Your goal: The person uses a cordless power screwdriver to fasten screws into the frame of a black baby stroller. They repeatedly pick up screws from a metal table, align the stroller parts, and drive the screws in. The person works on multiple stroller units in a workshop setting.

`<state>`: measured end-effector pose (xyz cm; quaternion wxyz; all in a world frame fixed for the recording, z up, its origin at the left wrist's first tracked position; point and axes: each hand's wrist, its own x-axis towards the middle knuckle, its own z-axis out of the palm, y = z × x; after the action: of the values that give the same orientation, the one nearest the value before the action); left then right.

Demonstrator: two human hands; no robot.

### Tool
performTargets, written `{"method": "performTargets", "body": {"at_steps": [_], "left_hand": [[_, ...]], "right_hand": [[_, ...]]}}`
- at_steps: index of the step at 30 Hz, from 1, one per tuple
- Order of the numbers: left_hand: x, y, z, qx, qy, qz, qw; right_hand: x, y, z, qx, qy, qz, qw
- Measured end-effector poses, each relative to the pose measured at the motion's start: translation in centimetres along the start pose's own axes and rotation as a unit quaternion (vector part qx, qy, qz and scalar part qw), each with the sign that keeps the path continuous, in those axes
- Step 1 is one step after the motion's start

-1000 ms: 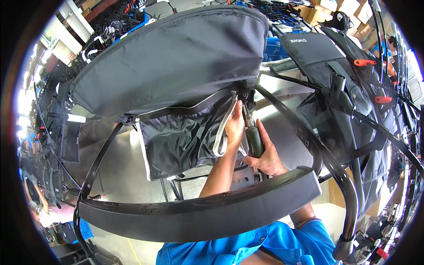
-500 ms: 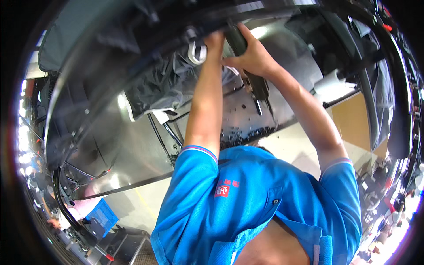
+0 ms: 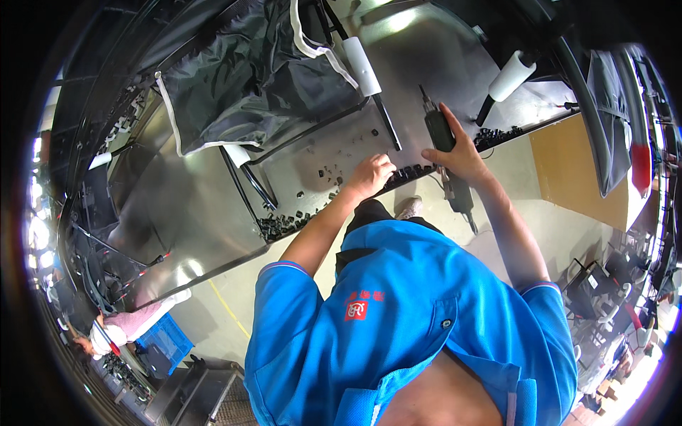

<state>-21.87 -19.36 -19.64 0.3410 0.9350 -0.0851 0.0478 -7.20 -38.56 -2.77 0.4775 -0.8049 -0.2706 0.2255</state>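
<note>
My right hand point(image 3: 460, 155) is wrapped round a dark electric screwdriver point(image 3: 442, 131), its thin bit pointing away from me, over the table's near edge. The tool's lower body and cord end hang below the hand. My left hand point(image 3: 371, 176) is low over the near edge of the metal table point(image 3: 312, 153), its fingertips pinched together; whatever they hold is too small to make out. Beside the left fingers lies a row of small black plastic parts point(image 3: 412, 172). Just beyond it, a black tube with a white foam sleeve point(image 3: 362, 67) slants down toward the table.
Dark fabric with white edging point(image 3: 249, 85) drapes over a tube frame on the left. Loose screws and black fittings point(image 3: 284, 224) line the near edge. A second white foam sleeve point(image 3: 511, 77) is at right, by a cardboard sheet point(image 3: 579, 170). Another person point(image 3: 131, 323) is far left.
Both hands have come back from the frame at the far side toward the near table edge. The screwdriver came along in the right hand; the left hand dropped to the small parts.
</note>
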Motion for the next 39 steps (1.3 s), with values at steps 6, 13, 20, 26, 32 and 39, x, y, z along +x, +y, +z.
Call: {"method": "performTargets", "body": {"at_steps": [6, 13, 20, 26, 32, 39], "left_hand": [[0.9, 0.5, 2.0, 0.093, -0.115, 0.018, 0.989], [2.0, 0.6, 2.6, 0.161, -0.167, 0.084, 0.969], [2.5, 0.3, 1.4, 0.157, -0.162, 0.004, 0.974], [5.9, 1.8, -3.9, -0.505, 0.187, -0.321, 0.779], [8.6, 6.4, -10.7, -0.606, 0.222, -0.287, 0.708], [9.6, 9.0, -13.9, -0.614, 0.274, -0.209, 0.71]], "right_hand": [[-5.3, 0.2, -1.1, 0.11, -0.035, 0.172, 0.978], [-8.0, 1.6, -0.9, 0.063, 0.015, 0.079, 0.995], [-9.0, 1.7, -0.5, 0.039, 0.037, -0.03, 0.998], [-8.6, -1.8, -0.4, 0.119, -0.059, 0.068, 0.989], [-7.0, -4.9, 0.4, 0.135, -0.098, 0.017, 0.986], [-6.3, -7.4, 0.7, 0.151, -0.116, 0.012, 0.982]]}}
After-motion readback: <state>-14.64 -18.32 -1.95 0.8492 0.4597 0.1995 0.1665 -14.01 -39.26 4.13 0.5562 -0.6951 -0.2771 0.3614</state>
